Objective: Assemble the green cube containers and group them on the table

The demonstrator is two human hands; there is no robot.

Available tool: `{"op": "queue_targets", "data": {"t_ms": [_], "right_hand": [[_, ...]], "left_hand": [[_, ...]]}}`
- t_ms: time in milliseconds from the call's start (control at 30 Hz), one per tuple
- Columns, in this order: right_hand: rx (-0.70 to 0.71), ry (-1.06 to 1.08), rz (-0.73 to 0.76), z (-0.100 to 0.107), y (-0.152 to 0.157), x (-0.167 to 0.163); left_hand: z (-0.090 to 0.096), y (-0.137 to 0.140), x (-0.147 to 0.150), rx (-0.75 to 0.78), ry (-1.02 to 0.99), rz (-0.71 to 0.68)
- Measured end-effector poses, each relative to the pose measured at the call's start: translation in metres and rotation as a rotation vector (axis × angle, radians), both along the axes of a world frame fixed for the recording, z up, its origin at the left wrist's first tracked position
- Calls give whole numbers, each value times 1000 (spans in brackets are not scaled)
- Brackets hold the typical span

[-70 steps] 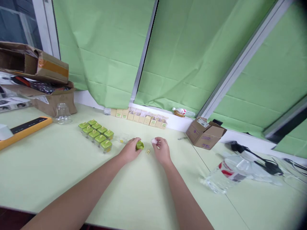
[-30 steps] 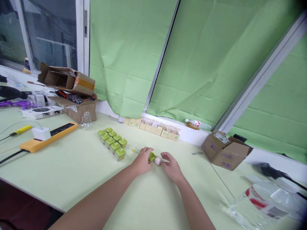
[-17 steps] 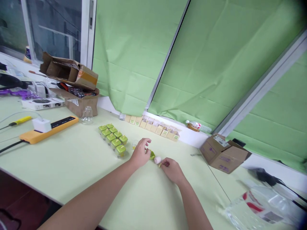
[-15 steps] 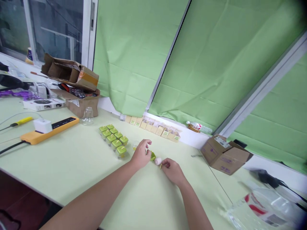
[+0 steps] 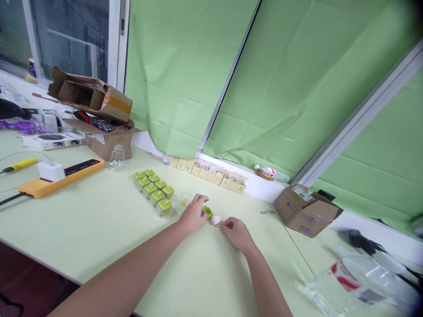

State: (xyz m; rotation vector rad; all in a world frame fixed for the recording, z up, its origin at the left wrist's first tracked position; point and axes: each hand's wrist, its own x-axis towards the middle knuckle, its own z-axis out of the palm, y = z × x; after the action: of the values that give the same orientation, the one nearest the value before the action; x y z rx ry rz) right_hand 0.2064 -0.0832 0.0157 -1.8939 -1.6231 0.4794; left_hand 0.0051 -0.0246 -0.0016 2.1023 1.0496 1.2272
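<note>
My right hand [image 5: 237, 234] pinches a small yellow ring [image 5: 218, 226] just above the table. Touching or very near the ring lies a small pale pink, rounded piece [image 5: 215, 219]. A green lid [image 5: 207, 211] is tilted between that piece and my left hand [image 5: 194, 215]. The left thumb and index finger are apart and curved beside the lid; whether they touch it I cannot tell. Behind the left hand stands a clear cup [image 5: 187, 199] with something yellow inside. To the left, several clear containers with green lids [image 5: 150, 188] stand in rows.
Small cardboard boxes [image 5: 211, 175] line the wall. A power strip [image 5: 66, 178], a clear jar [image 5: 116, 157] and opened cartons [image 5: 105, 143] are at the left. On the right are a cardboard box [image 5: 304, 210] and a large plastic bottle [image 5: 353, 281]. A small bottle [image 5: 271, 173] lies on the ledge.
The whole view has shifted slightly. The yellow ring now shows more clearly at my right fingertips, and more of the clear cup is visible behind my left hand. Both hands stay nearly in place.
</note>
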Motion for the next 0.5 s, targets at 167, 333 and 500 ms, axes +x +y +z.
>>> {"op": "queue_targets", "data": {"t_ms": [167, 333, 500], "right_hand": [[118, 1, -129, 4, 3, 7], [240, 69, -142, 4, 5, 5], [258, 89, -143, 4, 3, -4]], "left_hand": [[-7, 0, 1, -63, 76, 10], [-14, 2, 5, -127, 155, -2], [-16, 6, 9, -106, 169, 19]]}}
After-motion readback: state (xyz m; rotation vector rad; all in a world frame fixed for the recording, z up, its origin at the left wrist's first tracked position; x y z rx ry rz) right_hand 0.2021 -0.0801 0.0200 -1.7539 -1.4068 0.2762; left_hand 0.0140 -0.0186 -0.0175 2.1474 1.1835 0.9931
